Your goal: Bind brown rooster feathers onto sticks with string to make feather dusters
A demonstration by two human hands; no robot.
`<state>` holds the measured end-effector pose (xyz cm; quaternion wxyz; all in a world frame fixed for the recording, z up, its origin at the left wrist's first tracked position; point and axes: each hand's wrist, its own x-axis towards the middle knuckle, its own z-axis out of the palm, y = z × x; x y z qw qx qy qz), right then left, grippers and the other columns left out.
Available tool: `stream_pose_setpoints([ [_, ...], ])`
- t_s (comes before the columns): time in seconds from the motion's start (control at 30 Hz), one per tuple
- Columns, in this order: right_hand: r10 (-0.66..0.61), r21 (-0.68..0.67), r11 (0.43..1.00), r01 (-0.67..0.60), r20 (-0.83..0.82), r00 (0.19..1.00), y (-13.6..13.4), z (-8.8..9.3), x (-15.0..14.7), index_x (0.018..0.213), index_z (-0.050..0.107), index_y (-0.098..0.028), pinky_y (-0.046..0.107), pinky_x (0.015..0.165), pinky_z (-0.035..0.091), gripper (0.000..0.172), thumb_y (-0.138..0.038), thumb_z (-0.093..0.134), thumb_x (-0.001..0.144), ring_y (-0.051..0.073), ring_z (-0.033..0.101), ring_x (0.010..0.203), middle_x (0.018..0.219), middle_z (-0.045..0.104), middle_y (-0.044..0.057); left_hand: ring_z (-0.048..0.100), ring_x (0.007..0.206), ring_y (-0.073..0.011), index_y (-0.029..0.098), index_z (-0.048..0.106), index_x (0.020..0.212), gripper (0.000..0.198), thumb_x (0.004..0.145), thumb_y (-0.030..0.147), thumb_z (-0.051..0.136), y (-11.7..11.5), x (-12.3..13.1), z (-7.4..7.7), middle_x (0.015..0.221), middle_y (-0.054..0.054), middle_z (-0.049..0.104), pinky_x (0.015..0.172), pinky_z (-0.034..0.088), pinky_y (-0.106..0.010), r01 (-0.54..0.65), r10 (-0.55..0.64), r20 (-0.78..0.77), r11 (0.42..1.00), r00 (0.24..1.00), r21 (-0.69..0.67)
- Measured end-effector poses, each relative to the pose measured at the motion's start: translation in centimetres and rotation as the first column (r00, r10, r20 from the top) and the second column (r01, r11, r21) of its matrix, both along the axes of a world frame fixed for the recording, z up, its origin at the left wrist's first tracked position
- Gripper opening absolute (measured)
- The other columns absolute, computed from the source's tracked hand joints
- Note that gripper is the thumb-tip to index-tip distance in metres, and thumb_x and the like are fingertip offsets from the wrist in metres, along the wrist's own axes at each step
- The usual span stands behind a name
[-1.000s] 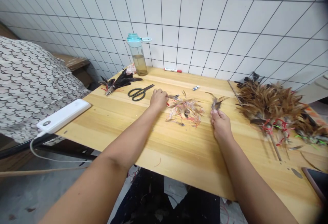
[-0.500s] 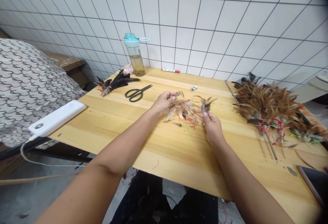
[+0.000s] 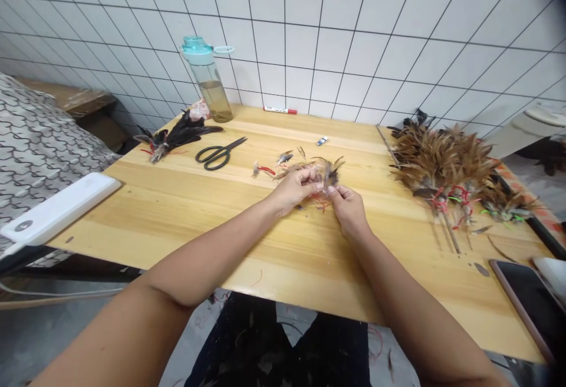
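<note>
My right hand point(image 3: 348, 205) pinches a small tuft of brown and dark feathers point(image 3: 331, 173), whose tips point up and away from me. Close against it on the left is my left hand point(image 3: 297, 189), thumb and fingers pressed together near the tuft's base; what sits between them is too small to make out. Under and behind both hands lies a loose heap of feather scraps and red string point(image 3: 319, 200), partly hidden by the fingers. A short piece of red string with a bit of feather point(image 3: 265, 170) rests left of the heap.
Black-handled scissors point(image 3: 220, 154), black feathers point(image 3: 179, 134) and a water bottle point(image 3: 212, 89) are at the back left. A red-capped marker point(image 3: 280, 110) lies by the wall. Brown feather bundles point(image 3: 446, 160) and a phone point(image 3: 526, 301) are on the right. A white power strip point(image 3: 59, 207) sits at the left edge.
Both hands have come together; my right hand brought the feather tuft left to my left hand. Feather scraps and red string now lie farther left on the table. The view has shifted slightly.
</note>
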<state>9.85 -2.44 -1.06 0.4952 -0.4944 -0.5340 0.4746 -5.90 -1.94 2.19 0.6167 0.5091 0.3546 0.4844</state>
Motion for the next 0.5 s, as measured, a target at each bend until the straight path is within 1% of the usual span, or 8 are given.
stream_pose_setpoints([
  [0.13,0.034,-0.008,0.999,-0.034,0.021,0.999,-0.1,0.1,0.0,0.069,0.065,-0.019,0.028,0.068,0.045,0.029,-0.047,0.065,0.074,0.015,0.053,0.066,0.065,0.062,-0.001,0.057,0.067,-0.0104,0.015,0.053,0.069,0.033,0.067,0.033,0.080,0.1,0.0,-0.4,0.069,0.002,0.058,0.067,0.046,-0.024,-0.036,0.037,-0.030,0.999,0.999,0.025],
  [0.27,0.061,-0.015,0.998,-0.061,0.021,0.998,-0.2,0.3,-0.2,0.068,0.065,-0.019,0.028,0.068,0.045,0.026,-0.045,0.068,0.071,0.014,0.054,0.066,0.066,0.062,-0.001,0.054,0.063,-0.0109,0.016,0.051,0.067,0.028,0.070,0.028,0.076,0.1,0.2,-0.6,0.064,0.003,0.055,0.063,0.043,-0.024,-0.076,0.083,-0.150,0.996,0.985,0.053],
  [0.37,0.056,-0.002,0.998,-0.056,0.019,0.998,-0.2,0.5,-0.2,0.068,0.064,-0.019,0.028,0.070,0.044,0.025,-0.044,0.068,0.071,0.014,0.054,0.067,0.068,0.063,-0.001,0.056,0.067,-0.0118,0.016,0.057,0.074,0.016,0.075,0.026,0.070,0.6,-0.3,-0.3,0.071,0.001,0.059,0.067,0.045,-0.025,-0.088,0.115,-0.228,0.988,0.967,0.123],
  [0.4,0.045,0.004,0.999,-0.045,0.021,0.999,-0.2,0.5,-0.1,0.068,0.064,-0.019,0.027,0.069,0.044,0.025,-0.044,0.067,0.072,0.014,0.054,0.067,0.067,0.062,-0.001,0.057,0.069,-0.0123,0.016,0.060,0.079,0.012,0.078,0.025,0.067,1.0,-0.9,-0.1,0.075,0.000,0.061,0.069,0.046,-0.026,-0.126,0.166,-0.261,0.978,0.951,0.164],
  [0.43,0.032,0.008,0.999,-0.032,0.023,0.999,-0.2,0.5,-0.1,0.068,0.064,-0.019,0.027,0.068,0.043,0.026,-0.045,0.067,0.072,0.013,0.053,0.067,0.068,0.062,-0.001,0.058,0.072,-0.0129,0.016,0.061,0.083,0.009,0.080,0.023,0.064,1.5,-1.7,0.0,0.079,-0.001,0.063,0.072,0.047,-0.027,-0.192,0.256,-0.312,0.956,0.915,0.221],
  [0.47,0.017,0.009,1.000,-0.018,0.024,1.000,-0.1,0.6,0.0,0.069,0.063,-0.019,0.026,0.066,0.042,0.027,-0.046,0.066,0.073,0.013,0.052,0.066,0.068,0.062,-0.001,0.059,0.075,-0.0138,0.016,0.063,0.086,0.007,0.081,0.022,0.062,2.2,-2.8,0.0,0.082,-0.002,0.064,0.075,0.047,-0.028,-0.268,0.370,-0.383,0.918,0.847,0.294],
  [0.5,0.004,0.010,1.000,-0.005,0.027,1.000,-0.1,0.6,0.1,0.070,0.063,-0.019,0.026,0.064,0.041,0.028,-0.047,0.065,0.073,0.013,0.052,0.066,0.069,0.062,0.000,0.059,0.078,-0.0150,0.016,0.064,0.086,0.007,0.082,0.020,0.060,2.9,-3.9,-0.1,0.085,-0.003,0.064,0.078,0.047,-0.029,-0.335,0.488,-0.461,0.864,0.741,0.375],
])
